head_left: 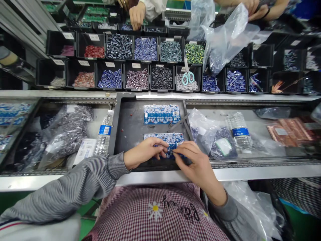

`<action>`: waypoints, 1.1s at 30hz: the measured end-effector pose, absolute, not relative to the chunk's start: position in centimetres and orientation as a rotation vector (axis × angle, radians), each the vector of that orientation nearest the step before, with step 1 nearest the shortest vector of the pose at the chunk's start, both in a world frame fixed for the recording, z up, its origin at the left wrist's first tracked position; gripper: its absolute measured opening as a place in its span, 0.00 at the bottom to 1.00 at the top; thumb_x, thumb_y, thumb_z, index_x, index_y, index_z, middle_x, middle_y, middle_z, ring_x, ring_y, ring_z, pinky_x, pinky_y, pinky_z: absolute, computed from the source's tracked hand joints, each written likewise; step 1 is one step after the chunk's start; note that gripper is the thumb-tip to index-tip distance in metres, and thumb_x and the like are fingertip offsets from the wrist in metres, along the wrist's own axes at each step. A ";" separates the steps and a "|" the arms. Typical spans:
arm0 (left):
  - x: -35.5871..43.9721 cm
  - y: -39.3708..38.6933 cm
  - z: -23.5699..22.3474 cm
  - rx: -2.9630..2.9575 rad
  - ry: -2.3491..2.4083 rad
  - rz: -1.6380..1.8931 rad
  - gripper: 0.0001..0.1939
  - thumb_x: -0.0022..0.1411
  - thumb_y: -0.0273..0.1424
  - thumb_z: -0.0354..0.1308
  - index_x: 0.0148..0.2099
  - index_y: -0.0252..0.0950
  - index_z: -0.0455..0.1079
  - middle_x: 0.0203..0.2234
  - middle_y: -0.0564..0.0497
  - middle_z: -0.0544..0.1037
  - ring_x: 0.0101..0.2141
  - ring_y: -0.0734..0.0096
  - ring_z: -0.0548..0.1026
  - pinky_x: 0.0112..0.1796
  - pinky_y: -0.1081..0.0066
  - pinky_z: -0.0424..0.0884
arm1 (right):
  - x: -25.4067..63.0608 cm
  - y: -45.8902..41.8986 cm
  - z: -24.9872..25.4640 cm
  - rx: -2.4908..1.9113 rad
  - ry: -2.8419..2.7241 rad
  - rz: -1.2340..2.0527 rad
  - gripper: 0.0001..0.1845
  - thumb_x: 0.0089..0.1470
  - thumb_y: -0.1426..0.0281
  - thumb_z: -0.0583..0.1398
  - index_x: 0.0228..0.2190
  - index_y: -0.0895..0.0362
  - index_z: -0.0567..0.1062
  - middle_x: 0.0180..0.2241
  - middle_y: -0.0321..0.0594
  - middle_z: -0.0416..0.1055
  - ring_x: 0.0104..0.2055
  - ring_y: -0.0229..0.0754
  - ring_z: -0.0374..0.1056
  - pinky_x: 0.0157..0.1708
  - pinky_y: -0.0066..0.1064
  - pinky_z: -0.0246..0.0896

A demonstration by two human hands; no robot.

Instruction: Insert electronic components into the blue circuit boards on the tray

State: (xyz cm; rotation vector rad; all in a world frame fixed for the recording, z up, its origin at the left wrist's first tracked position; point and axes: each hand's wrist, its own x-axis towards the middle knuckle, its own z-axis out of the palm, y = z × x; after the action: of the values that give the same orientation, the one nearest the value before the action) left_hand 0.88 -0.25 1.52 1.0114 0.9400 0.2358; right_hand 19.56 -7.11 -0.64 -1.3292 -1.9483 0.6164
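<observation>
Both of my hands work over the nearer blue circuit board [160, 136], which lies in a black tray [130, 140]. My left hand [147, 150] reaches in from the left with its fingers curled together above the board; whatever they hold is too small to name. On the right, my right hand [197, 162] has thumb and forefinger pinched at the board's surface, and the pinched thing is hidden. Farther up the same tray lies a second blue circuit board [162, 114], untouched. A dark strip [178, 122] rests across the tray's right side.
Two rows of black bins [136, 75] hold small coloured components; light-blue scissors [188, 77] stand in one. Water bottles [104, 130] and bagged parts [72, 130] flank the tray. Across the bins are another person's hand [137, 16] and a clear plastic bag [225, 35] held by someone.
</observation>
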 end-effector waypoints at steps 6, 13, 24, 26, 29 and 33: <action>0.8 0.3 1.1 0.946 0.987 0.235 0.07 0.60 0.26 0.54 0.40 0.29 0.68 0.25 0.49 0.74 0.23 0.75 0.73 0.21 0.76 0.63 | 20.9 -7.2 -1.5 -1.447 -2.023 0.633 0.08 0.55 0.78 0.55 0.31 0.57 0.73 0.30 0.42 0.70 0.38 0.44 0.63 0.40 0.40 0.64; 0.2 1.0 0.6 1.018 0.973 0.206 0.05 0.55 0.28 0.60 0.33 0.30 0.74 0.22 0.52 0.74 0.20 0.80 0.67 0.24 0.77 0.64 | 20.6 -7.0 -1.1 -1.457 -2.039 0.652 0.09 0.55 0.78 0.54 0.30 0.56 0.73 0.29 0.42 0.70 0.37 0.45 0.64 0.39 0.41 0.65; 0.0 2.0 0.1 0.949 0.948 0.141 0.07 0.56 0.27 0.59 0.37 0.28 0.74 0.25 0.48 0.77 0.21 0.79 0.70 0.27 0.76 0.66 | 20.6 -6.8 -1.2 -1.497 -2.072 0.653 0.09 0.56 0.77 0.54 0.33 0.56 0.74 0.32 0.43 0.72 0.40 0.46 0.64 0.41 0.43 0.66; 0.0 2.2 0.1 0.946 0.952 0.132 0.07 0.57 0.26 0.58 0.38 0.27 0.74 0.25 0.49 0.77 0.21 0.80 0.70 0.26 0.76 0.66 | 20.9 -7.0 -1.2 -1.479 -2.100 0.664 0.10 0.57 0.77 0.54 0.36 0.56 0.75 0.33 0.43 0.72 0.41 0.46 0.64 0.42 0.44 0.66; -0.1 2.1 0.1 0.938 0.940 0.128 0.07 0.58 0.27 0.57 0.37 0.28 0.73 0.25 0.49 0.76 0.21 0.79 0.69 0.26 0.76 0.65 | 20.8 -7.1 -0.6 -1.425 -2.122 0.690 0.14 0.57 0.76 0.54 0.42 0.53 0.75 0.35 0.43 0.73 0.42 0.46 0.65 0.42 0.45 0.67; -0.2 2.1 0.3 0.841 0.848 0.156 0.07 0.58 0.28 0.57 0.35 0.28 0.73 0.24 0.50 0.75 0.22 0.78 0.68 0.27 0.75 0.64 | 19.1 -5.3 0.9 -1.336 -2.085 0.616 0.16 0.56 0.75 0.57 0.45 0.50 0.73 0.37 0.41 0.73 0.42 0.45 0.65 0.43 0.44 0.67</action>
State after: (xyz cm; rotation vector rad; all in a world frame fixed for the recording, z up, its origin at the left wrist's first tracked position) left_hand -0.22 2.12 0.32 0.8410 0.8482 0.1559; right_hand 19.14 -5.28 0.86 -1.3356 -2.0850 0.6157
